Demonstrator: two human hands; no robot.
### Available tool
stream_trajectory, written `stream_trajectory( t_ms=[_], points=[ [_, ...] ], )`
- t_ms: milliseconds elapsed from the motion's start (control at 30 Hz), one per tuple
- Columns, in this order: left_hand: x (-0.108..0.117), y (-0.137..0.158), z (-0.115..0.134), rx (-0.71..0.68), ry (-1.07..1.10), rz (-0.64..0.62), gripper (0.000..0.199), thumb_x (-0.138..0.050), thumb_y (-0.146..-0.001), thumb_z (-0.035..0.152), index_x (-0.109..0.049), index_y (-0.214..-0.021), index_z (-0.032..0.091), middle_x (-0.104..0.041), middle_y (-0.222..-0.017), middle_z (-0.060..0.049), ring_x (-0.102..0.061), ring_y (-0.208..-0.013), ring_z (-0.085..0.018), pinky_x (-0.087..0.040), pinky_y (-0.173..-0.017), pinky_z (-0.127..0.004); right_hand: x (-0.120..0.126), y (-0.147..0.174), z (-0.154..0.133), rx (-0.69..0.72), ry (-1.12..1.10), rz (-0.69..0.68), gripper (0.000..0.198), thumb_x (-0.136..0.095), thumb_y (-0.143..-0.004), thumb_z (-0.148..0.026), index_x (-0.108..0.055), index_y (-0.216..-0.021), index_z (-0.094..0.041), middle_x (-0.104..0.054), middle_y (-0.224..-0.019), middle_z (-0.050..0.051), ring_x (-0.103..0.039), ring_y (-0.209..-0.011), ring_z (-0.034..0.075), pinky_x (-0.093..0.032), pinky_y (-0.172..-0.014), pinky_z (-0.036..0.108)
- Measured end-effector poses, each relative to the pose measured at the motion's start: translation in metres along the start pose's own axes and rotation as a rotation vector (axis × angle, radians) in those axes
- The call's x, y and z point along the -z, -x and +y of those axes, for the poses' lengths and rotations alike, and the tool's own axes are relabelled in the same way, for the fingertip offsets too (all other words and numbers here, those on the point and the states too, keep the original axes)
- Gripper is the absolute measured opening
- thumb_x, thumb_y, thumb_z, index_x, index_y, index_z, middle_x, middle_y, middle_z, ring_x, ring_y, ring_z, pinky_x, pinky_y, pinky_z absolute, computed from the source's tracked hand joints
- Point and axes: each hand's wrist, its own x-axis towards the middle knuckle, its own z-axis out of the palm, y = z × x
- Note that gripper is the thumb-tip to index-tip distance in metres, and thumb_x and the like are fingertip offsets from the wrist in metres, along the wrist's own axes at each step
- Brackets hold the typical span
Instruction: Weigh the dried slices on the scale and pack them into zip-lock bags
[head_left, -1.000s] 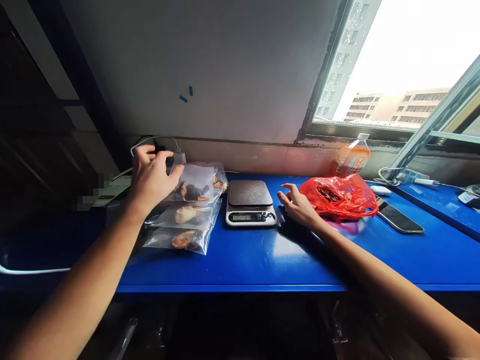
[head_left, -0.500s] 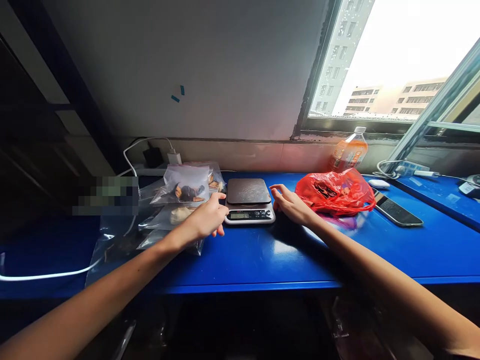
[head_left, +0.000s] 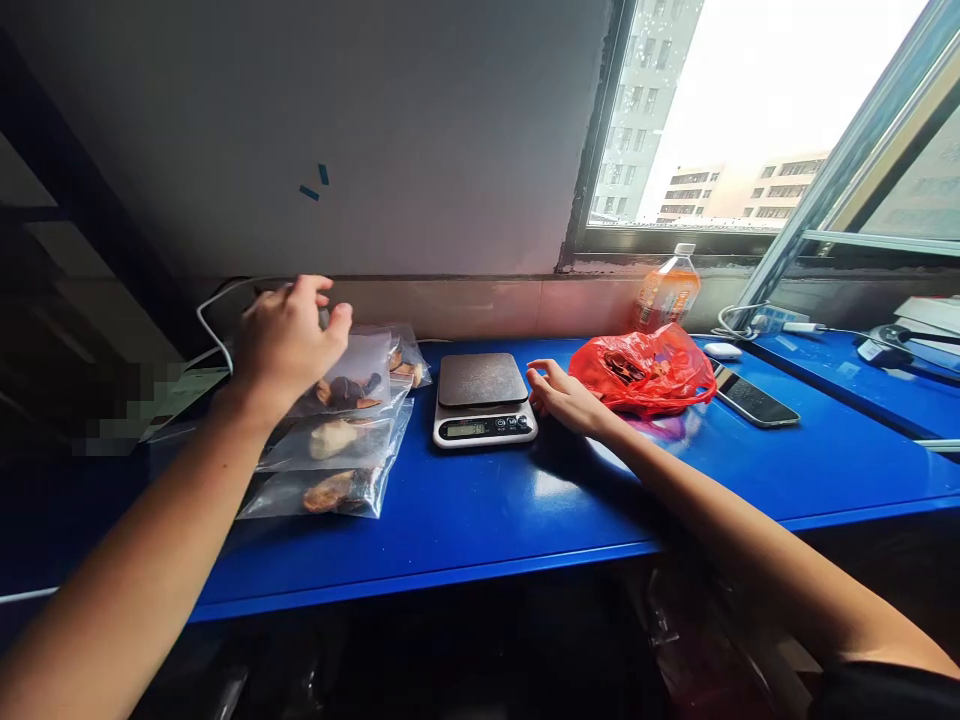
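One scale sits central; the left hand, loosely open, has swung from its side up by at least four clear bags, while the open right hand stays beside the scale. One red bag, one bottle, one phone.

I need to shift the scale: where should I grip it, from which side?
The scale is probably best gripped by both sides of its white base, from left and right: it sits flat, plate on top, buttons and display in front.

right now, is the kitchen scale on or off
On: the kitchen scale has faint digits on its display, too small to read.
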Motion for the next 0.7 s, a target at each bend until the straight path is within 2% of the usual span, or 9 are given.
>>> stream_trajectory(
  t_ms=[67, 100, 167, 267, 400, 500, 600, 633, 700],
  points=[
    [-0.009, -0.007, -0.028, 0.119, -0.072, -0.091, 0.042, -0.055, -0.087, 0.039, -0.058, -0.12, 0.014, -0.067, -0.118, -0.014, -0.059, -0.113, -0.032, -0.043, -0.099, -0.045, 0.001, -0.001, 0.002, -0.002, 0.002, 0.035, 0.052, -0.035, -0.096, -0.056, -0.043, -0.129, -0.016, -0.065, -0.09, 0.008, -0.063, -0.075, 0.018, -0.051, -0.077, 0.036],
    [-0.014, -0.007, -0.04, 0.188, -0.063, -0.199, 0.045, -0.058, -0.085, 0.044, -0.059, -0.118, 0.014, -0.066, -0.117, -0.014, -0.058, -0.112, -0.034, -0.043, -0.098, -0.046, 0.002, -0.001, 0.004, 0.004, 0.014, 0.046, 0.052, -0.037, -0.096, -0.055, -0.042, -0.129, -0.015, -0.065, -0.089, 0.008, -0.063, -0.075, 0.018, -0.051, -0.078, 0.036],
    [-0.021, -0.003, -0.057, 0.298, 0.004, -0.331, 0.043, -0.06, -0.083, 0.049, -0.061, -0.112, 0.016, -0.069, -0.105, -0.01, -0.06, -0.104, -0.031, -0.047, -0.09, -0.04, 0.004, -0.001, 0.007, 0.045, 0.066, 0.033, 0.054, -0.046, -0.092, -0.052, -0.041, -0.132, -0.015, -0.065, -0.086, 0.006, -0.063, -0.076, 0.02, -0.05, -0.078, 0.038],
    [-0.029, 0.004, -0.067, 0.347, 0.084, -0.359, 0.041, -0.057, -0.086, 0.049, -0.062, -0.112, 0.018, -0.069, -0.096, -0.004, -0.061, -0.093, -0.023, -0.046, -0.078, -0.028, 0.008, 0.002, 0.009, 0.133, 0.151, -0.029, 0.068, -0.061, -0.083, -0.048, -0.037, -0.138, -0.015, -0.066, -0.091, 0.007, -0.062, -0.083, 0.022, -0.05, -0.079, 0.038],
    [-0.032, 0.007, -0.066, 0.374, 0.191, -0.314, 0.053, -0.064, -0.083, 0.041, -0.052, -0.129, 0.018, -0.064, -0.115, -0.006, -0.059, -0.091, -0.017, -0.044, -0.072, -0.022, 0.009, 0.005, 0.006, 0.18, 0.201, -0.079, 0.076, -0.062, -0.082, -0.048, -0.032, -0.143, -0.014, -0.065, -0.099, 0.01, -0.063, -0.089, 0.024, -0.051, -0.082, 0.039],
    [-0.02, 0.006, -0.058, 0.47, 0.47, -0.251, 0.059, -0.069, -0.077, 0.019, -0.05, -0.132, 0.018, -0.059, -0.12, -0.007, -0.058, -0.084, -0.011, -0.046, -0.067, -0.017, 0.008, 0.006, 0.005, 0.216, 0.211, -0.08, 0.075, -0.06, -0.083, -0.049, -0.033, -0.143, -0.013, -0.065, -0.099, 0.01, -0.062, -0.09, 0.024, -0.05, -0.085, 0.04],
    [0.008, 0.005, -0.039, 0.594, 0.856, -0.22, 0.065, -0.063, -0.072, 0.002, -0.053, -0.132, 0.023, -0.062, -0.098, -0.001, -0.056, -0.071, -0.005, -0.045, -0.059, -0.011, 0.009, 0.006, 0.004, 0.236, 0.187, -0.028, 0.072, -0.058, -0.084, -0.05, -0.035, -0.142, -0.013, -0.065, -0.099, 0.01, -0.062, -0.091, 0.024, -0.05, -0.082, 0.039],
    [0.018, 0.007, -0.031, 0.614, 0.905, -0.249, 0.065, -0.061, -0.073, 0.003, -0.053, -0.133, 0.025, -0.061, -0.088, 0.001, -0.056, -0.067, -0.005, -0.043, -0.056, -0.01, 0.009, 0.006, 0.003, 0.245, 0.176, 0.005, 0.07, -0.057, -0.084, -0.051, -0.038, -0.14, -0.014, -0.065, -0.099, 0.01, -0.062, -0.091, 0.023, -0.05, -0.08, 0.038],
    [0.035, 0.011, -0.012, 0.604, 0.897, -0.294, 0.066, -0.059, -0.073, 0.006, -0.054, -0.134, 0.029, -0.064, -0.082, 0.0, -0.059, -0.066, -0.007, -0.047, -0.056, -0.012, 0.011, 0.007, -0.002, 0.266, 0.143, 0.077, 0.064, -0.057, -0.085, -0.051, -0.043, -0.135, -0.015, -0.064, -0.098, 0.009, -0.062, -0.089, 0.022, -0.05, -0.077, 0.036]
  ],
)
